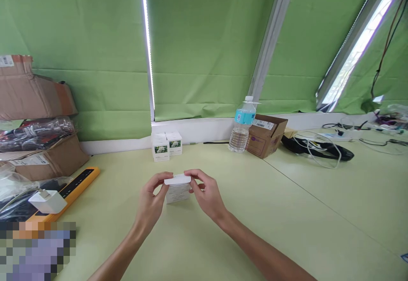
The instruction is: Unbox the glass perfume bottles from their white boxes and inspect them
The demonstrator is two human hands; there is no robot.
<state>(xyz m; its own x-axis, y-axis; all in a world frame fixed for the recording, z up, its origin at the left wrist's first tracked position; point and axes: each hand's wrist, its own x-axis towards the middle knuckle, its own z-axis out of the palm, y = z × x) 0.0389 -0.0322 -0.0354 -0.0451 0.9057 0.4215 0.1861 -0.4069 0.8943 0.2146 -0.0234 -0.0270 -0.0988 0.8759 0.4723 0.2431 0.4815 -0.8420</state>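
Observation:
A small white box (177,193) stands on the pale green table, with its lid flap at the top tilted toward me. My left hand (154,200) grips the left end of the flap between thumb and fingers. On the other side, my right hand (206,191) pinches the right end, its lower fingers curled beside the box. Whether the flap is fully closed cannot be made out. Behind the hands, two white boxes with green pictures (161,148) stand side by side near the wall.
A water bottle (239,130) and an open cardboard box (266,135) stand at the back, with a black pouch and cables (318,148) to their right. Stacked cartons (41,157), an orange power strip (81,183) and a white adapter (47,202) are at left.

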